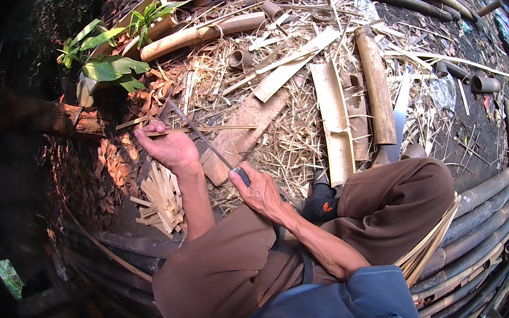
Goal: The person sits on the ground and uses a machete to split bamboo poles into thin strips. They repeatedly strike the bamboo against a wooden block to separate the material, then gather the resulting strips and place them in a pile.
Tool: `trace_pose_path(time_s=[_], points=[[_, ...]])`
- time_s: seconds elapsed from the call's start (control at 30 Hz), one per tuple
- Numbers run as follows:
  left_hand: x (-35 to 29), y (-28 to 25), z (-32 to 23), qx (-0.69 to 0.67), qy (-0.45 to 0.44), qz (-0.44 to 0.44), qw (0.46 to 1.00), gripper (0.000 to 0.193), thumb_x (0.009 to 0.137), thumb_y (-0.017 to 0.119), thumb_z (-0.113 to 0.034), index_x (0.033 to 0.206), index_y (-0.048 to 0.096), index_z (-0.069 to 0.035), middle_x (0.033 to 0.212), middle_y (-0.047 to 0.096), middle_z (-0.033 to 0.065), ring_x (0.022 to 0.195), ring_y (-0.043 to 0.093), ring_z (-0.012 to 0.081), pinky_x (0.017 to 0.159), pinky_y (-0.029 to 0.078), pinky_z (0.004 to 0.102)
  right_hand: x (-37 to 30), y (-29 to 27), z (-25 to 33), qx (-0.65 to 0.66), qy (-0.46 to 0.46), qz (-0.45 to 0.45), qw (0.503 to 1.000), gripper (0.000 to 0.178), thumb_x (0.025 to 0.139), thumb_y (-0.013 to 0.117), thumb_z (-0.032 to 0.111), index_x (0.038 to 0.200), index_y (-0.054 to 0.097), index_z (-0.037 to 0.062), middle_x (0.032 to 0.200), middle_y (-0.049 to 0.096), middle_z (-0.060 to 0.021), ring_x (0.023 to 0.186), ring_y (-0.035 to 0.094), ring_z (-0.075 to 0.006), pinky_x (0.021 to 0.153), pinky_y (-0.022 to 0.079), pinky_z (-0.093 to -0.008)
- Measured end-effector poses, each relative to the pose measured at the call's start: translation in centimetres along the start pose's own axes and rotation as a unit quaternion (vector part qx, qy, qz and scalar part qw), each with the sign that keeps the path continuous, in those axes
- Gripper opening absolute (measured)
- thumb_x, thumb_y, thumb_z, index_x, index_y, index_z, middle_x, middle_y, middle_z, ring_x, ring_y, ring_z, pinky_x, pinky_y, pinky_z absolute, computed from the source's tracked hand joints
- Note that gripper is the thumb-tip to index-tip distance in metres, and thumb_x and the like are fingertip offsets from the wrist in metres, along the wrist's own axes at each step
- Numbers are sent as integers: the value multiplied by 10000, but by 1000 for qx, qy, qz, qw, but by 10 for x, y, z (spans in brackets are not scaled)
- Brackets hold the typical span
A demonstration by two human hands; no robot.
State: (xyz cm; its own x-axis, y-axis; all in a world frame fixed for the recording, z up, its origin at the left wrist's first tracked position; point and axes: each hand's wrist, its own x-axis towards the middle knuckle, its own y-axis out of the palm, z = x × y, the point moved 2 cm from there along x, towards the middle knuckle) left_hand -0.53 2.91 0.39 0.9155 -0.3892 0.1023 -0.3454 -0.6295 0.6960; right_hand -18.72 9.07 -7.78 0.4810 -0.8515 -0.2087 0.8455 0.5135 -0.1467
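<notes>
My left hand (172, 149) is palm up with its fingers curled around a thin bamboo strip (224, 128), which sticks out to both sides. In my right hand (259, 191) is a long knife (204, 139), gripped by its dark handle. The narrow blade slants up and to the left, crossing the strip just beside my left hand. From this view I cannot tell whether the edge touches the strip. Below my left wrist lies a pile of short, pale bamboo slats (163, 202). A flat wooden board (248, 131) rests on the ground beyond my hands.
Split bamboo (335, 121), a thick bamboo pole (376, 88) and a broad metal blade (401, 109) lie ahead among shavings (286, 144). A leafy plant (107, 70) stands at far left. Stacked bamboo poles (475, 217) run along the right, near long thin strips (430, 243).
</notes>
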Motion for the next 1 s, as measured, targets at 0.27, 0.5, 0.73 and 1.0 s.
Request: trace_pose_path(time_s=[0.27, 0.5, 0.73, 1.0], points=[[-11, 13, -2, 9, 28, 42, 999, 314, 974, 553, -350, 767, 467, -131, 729, 414, -14, 744, 403, 121, 785, 319, 284, 6, -14, -24, -40, 45, 1, 998, 413, 980, 482, 456, 1032, 572, 56, 700, 610, -224, 667, 622, -397, 631, 464, -486], [4, -5, 2, -15, 11, 62, 998, 329, 981, 559, -371, 773, 479, -129, 750, 435, -12, 740, 414, 119, 764, 334, 275, 9, -27, -98, -92, 131, -43, 986, 492, 976, 481, 463, 963, 582, -18, 731, 621, -270, 739, 620, -463, 673, 460, -514], [22, 0, 3, 116, 102, 65, 986, 355, 986, 558, -416, 904, 513, -74, 864, 522, 28, 768, 478, 129, 764, 426, 276, 13, -27, -133, -16, 192, -47, 980, 539, 976, 449, 506, 976, 567, -20, 838, 613, -318, 853, 594, -506, 777, 453, -523], [11, -7, -5, 174, 84, 70, 979, 433, 1028, 446, -449, 813, 447, -73, 662, 339, -28, 594, 333, 77, 555, 303, 233, 16, -10, -32, -25, 85, 14, 996, 424, 990, 453, 472, 1083, 543, 68, 706, 597, -233, 684, 612, -426, 640, 443, -501]])
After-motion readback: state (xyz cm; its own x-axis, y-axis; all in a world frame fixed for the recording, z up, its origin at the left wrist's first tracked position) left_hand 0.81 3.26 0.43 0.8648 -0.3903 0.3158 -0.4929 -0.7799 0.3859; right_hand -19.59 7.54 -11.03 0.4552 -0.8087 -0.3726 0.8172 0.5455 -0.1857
